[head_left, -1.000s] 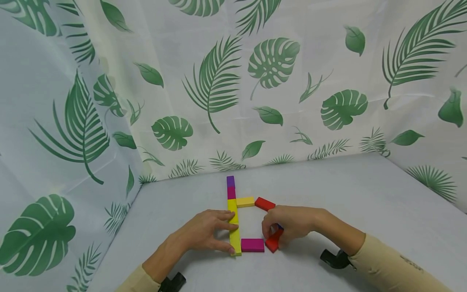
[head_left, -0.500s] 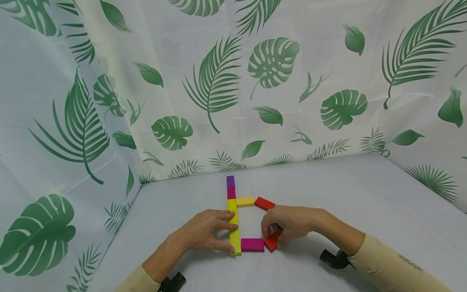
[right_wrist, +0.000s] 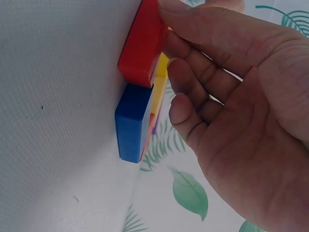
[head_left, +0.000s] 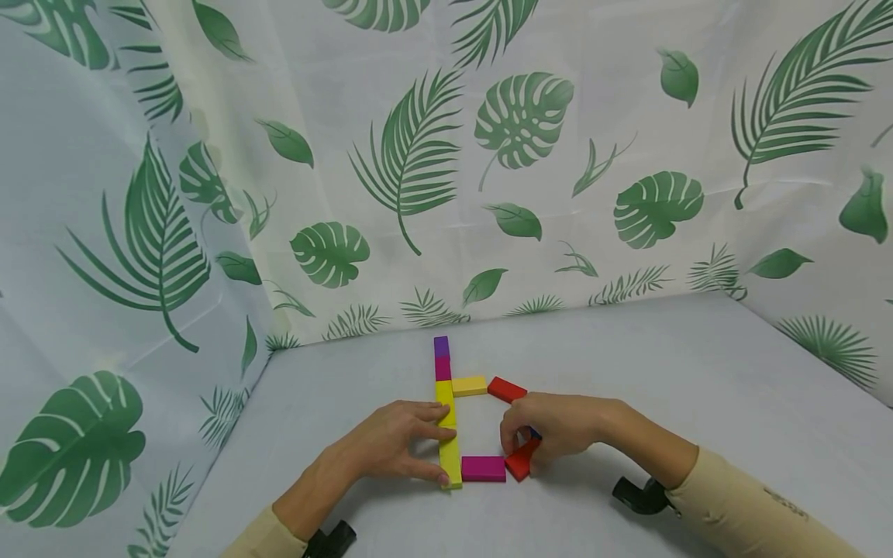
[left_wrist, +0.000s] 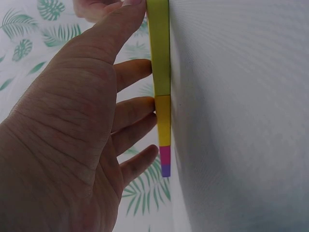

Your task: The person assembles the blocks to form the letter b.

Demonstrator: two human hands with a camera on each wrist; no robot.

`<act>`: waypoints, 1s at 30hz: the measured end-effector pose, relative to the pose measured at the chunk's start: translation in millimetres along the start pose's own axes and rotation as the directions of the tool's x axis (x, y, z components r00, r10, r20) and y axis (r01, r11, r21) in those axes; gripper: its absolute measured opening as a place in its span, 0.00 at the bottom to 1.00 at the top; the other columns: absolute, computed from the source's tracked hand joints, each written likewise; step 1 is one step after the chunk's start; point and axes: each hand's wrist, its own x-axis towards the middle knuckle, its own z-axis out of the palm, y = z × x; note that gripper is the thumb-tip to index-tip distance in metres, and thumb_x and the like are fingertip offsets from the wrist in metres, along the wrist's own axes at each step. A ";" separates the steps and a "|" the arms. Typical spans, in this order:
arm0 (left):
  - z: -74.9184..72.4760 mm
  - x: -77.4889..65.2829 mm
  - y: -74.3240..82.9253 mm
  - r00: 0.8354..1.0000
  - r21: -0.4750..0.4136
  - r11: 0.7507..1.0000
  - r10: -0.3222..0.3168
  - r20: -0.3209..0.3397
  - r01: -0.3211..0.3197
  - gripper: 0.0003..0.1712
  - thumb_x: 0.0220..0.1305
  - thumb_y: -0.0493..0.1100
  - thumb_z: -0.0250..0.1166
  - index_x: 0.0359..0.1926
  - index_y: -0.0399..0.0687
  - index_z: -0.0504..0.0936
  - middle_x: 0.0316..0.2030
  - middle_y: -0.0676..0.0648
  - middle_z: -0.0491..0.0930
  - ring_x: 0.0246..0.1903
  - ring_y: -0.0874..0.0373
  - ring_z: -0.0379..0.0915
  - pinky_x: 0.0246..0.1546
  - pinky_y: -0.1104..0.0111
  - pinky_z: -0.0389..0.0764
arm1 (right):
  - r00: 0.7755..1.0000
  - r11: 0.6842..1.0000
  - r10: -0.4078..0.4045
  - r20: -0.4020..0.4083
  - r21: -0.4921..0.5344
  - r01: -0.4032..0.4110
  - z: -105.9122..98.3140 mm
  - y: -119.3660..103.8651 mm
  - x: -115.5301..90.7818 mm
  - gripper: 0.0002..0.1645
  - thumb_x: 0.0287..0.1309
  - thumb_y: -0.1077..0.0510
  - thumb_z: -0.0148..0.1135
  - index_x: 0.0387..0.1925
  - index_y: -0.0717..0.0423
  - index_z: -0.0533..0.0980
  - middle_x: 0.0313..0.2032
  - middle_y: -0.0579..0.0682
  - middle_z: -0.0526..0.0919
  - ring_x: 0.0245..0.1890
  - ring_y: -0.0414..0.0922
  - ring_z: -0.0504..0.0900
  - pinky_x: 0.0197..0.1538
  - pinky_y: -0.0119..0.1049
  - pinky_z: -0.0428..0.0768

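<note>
In the head view, the fingers of my left hand [head_left: 394, 443] rest spread along a line of two yellow blocks [head_left: 449, 457]. The left wrist view shows these fingers fairly straight, tips against the blocks' side. My right hand [head_left: 558, 426] pinches a red block [head_left: 519, 462] between thumb and fingers at the lower right of the block outline. One end of it lies right by a magenta block [head_left: 483, 468]. Beyond it a blue block [right_wrist: 133, 125] stands in line in the right wrist view, mostly hidden under the hand in the head view.
Above the yellow line sit a pink block [head_left: 443, 368] and a purple block [head_left: 441, 346]. A pale yellow block [head_left: 469, 386] and another red block [head_left: 506, 389] form the top side. Leaf-print cloth [head_left: 530, 232] surrounds the white table [head_left: 663, 364].
The red block under my right hand has shifted slightly left, its end now against the magenta block. My left hand has stayed in place.
</note>
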 end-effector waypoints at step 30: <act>2.3 -0.6 -3.2 0.999 0.025 0.999 0.028 -0.019 -0.028 0.43 0.58 0.82 0.60 0.66 0.67 0.82 0.71 0.52 0.75 0.72 0.56 0.70 0.71 0.51 0.75 | 0.918 0.990 -0.072 -0.390 0.083 0.113 -12.3 33.6 1.4 0.13 0.67 0.52 0.70 0.52 0.45 0.83 0.46 0.43 0.85 0.45 0.46 0.80 0.45 0.36 0.83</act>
